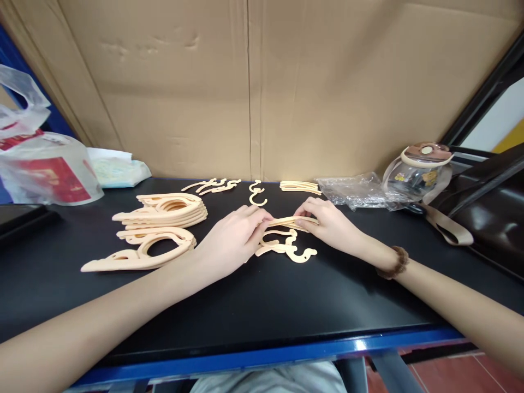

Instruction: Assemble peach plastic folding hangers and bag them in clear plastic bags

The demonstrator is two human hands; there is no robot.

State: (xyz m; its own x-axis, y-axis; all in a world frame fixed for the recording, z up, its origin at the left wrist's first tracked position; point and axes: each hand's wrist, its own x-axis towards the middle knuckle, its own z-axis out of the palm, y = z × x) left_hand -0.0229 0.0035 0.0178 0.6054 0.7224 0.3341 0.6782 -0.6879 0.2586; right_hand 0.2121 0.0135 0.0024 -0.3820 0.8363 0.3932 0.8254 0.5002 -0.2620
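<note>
My left hand (235, 240) and my right hand (329, 224) meet at the middle of the black table (262, 311). Between them they pinch a thin curved beige plastic strip (291, 221), each hand on one end. Just below it lie loose beige hook-shaped pieces (289, 248). A stack of beige hanger-shaped parts (164, 210) and more of them (143, 254) lie to the left of my left hand. My right wrist wears a brown bead bracelet (396, 262).
At the back lie small beige pieces (215, 186), a single hook (257, 195) and a bundle of strips (299, 187). Clear plastic bags (356, 191), a lidded jar (420, 169) and a dark bag (487, 213) sit right. White plastic bags (45, 169) sit left. Cardboard (262, 87) walls the back.
</note>
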